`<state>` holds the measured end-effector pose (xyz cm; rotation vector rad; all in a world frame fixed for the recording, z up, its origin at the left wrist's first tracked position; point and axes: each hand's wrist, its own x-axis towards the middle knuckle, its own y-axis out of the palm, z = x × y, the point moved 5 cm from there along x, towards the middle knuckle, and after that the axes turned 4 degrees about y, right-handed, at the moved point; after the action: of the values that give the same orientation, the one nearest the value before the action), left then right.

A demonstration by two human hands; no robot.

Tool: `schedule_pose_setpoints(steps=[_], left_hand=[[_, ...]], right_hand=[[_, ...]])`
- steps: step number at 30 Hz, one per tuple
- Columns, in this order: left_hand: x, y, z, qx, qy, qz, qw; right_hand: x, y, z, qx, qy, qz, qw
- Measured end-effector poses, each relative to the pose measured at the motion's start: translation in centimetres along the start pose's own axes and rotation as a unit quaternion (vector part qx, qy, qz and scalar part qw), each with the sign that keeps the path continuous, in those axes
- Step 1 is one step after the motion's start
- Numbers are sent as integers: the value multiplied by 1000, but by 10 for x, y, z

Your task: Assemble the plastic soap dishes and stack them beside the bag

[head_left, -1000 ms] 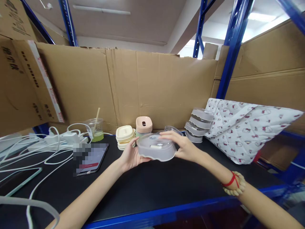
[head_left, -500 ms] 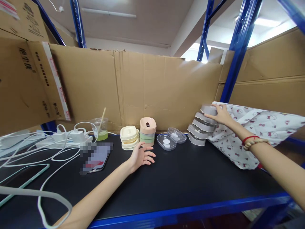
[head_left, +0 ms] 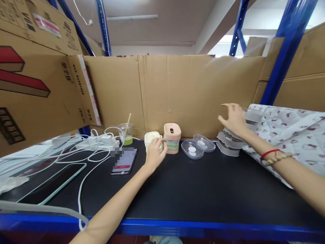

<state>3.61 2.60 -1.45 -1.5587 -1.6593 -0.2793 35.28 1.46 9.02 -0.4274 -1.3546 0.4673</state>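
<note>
Right hand (head_left: pixel 232 119) up high here, fingers spread, nothing gripped, just in front of the leaning stack of grey, see-through, wavy-rimmed plastic covers (head_left: pixel 230 140). That stack stands by the back edge of the black shelf (head_left: pixel 193 189), towards its right end, and the hand hides part of it; any touch there, I can't tell. Right beside it, a white, cartoon-printed fabric sheet (head_left: pixel 299 135).

Over to the left hand (head_left: pixel 155 153): fingers curled, low in front of the stacked cream square boxes (head_left: pixel 151 135) at the back edge. Gripping or only near? Can't tell, the hand blocks the view. Next along that edge, the pink-lidded tiered container (head_left: pixel 172 137), then a clear oval plastic case (head_left: pixel 192 149), lying open. Left of the boxes, a clear cup of green liquid (head_left: pixel 127 139), straw leaning.
</note>
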Motion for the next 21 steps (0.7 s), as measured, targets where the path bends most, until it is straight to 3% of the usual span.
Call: schedule_pose_setpoints(steps=[3, 6, 8, 11, 16, 18, 21], left_hand=[[8, -13, 18, 80, -27, -26, 996], [9, -20, 47, 110, -160, -39, 980], [7, -23, 61, 93, -231, -39, 968], [8, -28, 67, 67, -256, -44, 963], [11, -41, 64, 20, -296, -124, 947], [9, -40, 67, -71, -349, -148, 923], [7, -36, 70, -175, -429, -132, 877]], right_hand=[[-24, 39, 74, 97, -79, 119, 985], [-54, 76, 132, 149, -87, 243, 955], [-69, 94, 153, 165, -61, 288, 941], [-80, 109, 160, 186, -8, 285, 940], [-81, 116, 150, 230, 17, 220, 948], [-80, 115, 146, 256, 16, 190, 948], [-82, 105, 142, 315, 25, 119, 941]])
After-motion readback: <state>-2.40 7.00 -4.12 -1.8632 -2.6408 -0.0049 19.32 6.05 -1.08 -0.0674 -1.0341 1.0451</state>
